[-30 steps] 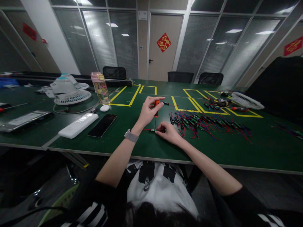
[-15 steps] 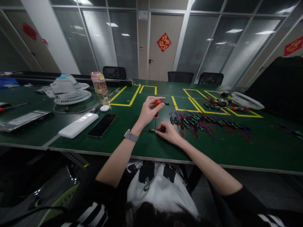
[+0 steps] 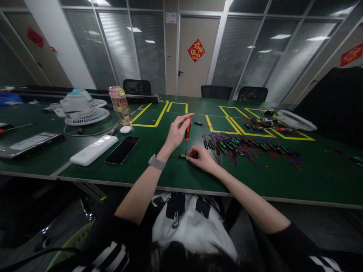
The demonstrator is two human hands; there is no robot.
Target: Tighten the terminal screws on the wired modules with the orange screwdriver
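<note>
My left hand is closed around the handle of an orange and black screwdriver, which stands upright with its thin shaft pointing down. The tip meets a small green circuit board with a red wire trailing to the left. My right hand pinches this board against the table, and its fingers hide the board's right part. Just right of my hands lies a pile of similar boards with red and blue wires. One more wired board lies behind the screwdriver.
On the left of the green table are a phone, a white power bank, a white earbud case, a pink-lidded bottle and white fans. A white fan part lies at the right, near yellow tape outlines.
My left thumb and fingers have shifted on the screwdriver handle, which now shows more of its orange and black side. My right hand and the board stay in place.
</note>
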